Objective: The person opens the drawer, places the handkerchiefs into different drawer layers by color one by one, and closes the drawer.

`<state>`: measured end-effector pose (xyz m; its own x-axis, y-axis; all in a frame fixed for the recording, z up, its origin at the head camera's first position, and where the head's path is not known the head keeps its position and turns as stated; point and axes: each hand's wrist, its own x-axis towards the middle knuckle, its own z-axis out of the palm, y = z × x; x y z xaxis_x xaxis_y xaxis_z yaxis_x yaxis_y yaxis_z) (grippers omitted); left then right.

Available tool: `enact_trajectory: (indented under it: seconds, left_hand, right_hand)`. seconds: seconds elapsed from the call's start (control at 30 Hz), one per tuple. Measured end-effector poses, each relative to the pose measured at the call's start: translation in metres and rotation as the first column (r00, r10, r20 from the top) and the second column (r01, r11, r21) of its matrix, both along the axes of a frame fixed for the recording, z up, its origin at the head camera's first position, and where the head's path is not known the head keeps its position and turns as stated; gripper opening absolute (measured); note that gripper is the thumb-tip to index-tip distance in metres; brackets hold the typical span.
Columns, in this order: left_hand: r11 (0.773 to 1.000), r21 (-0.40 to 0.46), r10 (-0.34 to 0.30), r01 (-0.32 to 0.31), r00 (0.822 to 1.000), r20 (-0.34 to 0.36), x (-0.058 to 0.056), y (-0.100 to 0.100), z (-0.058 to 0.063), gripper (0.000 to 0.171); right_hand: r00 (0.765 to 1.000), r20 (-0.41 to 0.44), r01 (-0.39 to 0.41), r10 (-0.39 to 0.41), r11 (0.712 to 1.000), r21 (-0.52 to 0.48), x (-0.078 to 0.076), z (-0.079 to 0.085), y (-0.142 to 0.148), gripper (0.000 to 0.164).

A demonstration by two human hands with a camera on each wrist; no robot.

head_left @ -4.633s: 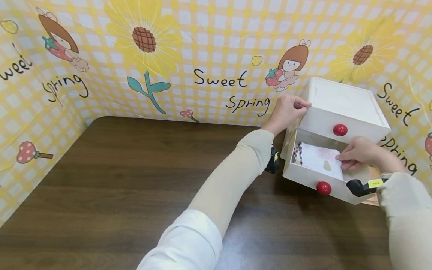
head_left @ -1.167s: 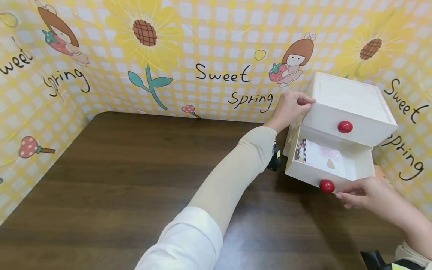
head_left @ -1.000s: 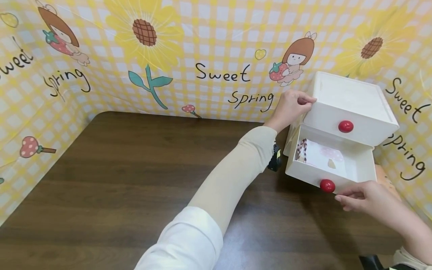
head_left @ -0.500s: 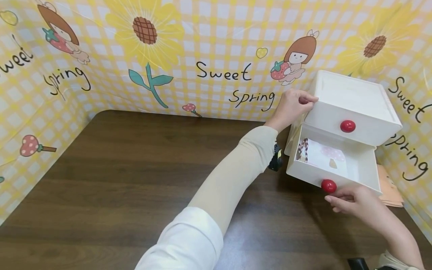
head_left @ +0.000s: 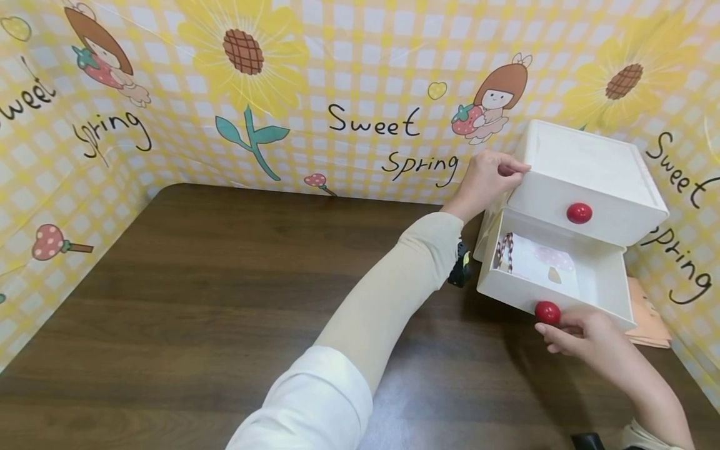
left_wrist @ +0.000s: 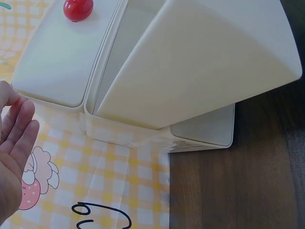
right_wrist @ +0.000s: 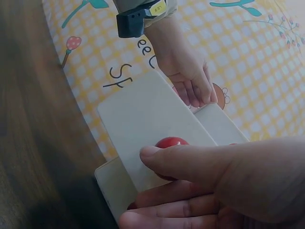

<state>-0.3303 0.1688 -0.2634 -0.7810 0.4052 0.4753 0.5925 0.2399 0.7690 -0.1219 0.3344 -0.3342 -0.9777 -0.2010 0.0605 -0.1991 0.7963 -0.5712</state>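
Pinching the far-right white boxy plastic cabinet (head_left: 590,162) by its near-left corner with the left hand (head_left: 485,177), probably bracing it, and holding the right hand (head_left: 587,334) loosely spread by the shiny round red knob (head_left: 547,312) of the pulled-out white boxy drawer (head_left: 512,289), maybe touching, can't tell.

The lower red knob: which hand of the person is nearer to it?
Right. The right hand is close at the lower red knob; the left hand is farther up, at the front left corner of the upper white box.
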Motion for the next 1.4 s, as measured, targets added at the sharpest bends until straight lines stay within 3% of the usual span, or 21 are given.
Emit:
enact_trajectory:
  seconds: [0.47,0.7,1.4]
  left_hand:
    - [1.000,0.016,0.000,-0.001,1.000,0.006,0.003,0.000,0.001,0.016]
    - [1.000,0.008,-0.002,0.002,1.000,-0.011,0.001,0.000,0.000,0.017]
    - [1.000,0.010,0.004,-0.004,1.000,-0.002,0.001,0.001,0.000,0.016]
  right_hand:
    - [0.994,0.031,0.108,-0.108,0.994,0.026,0.004,0.009,-0.005,0.026]
    - [0.989,-0.005,0.149,-0.149,0.988,0.047,0.003,0.013,-0.005,0.026]
    - [0.983,0.001,0.182,-0.182,0.982,0.054,-0.004,0.017,-0.005,0.032]
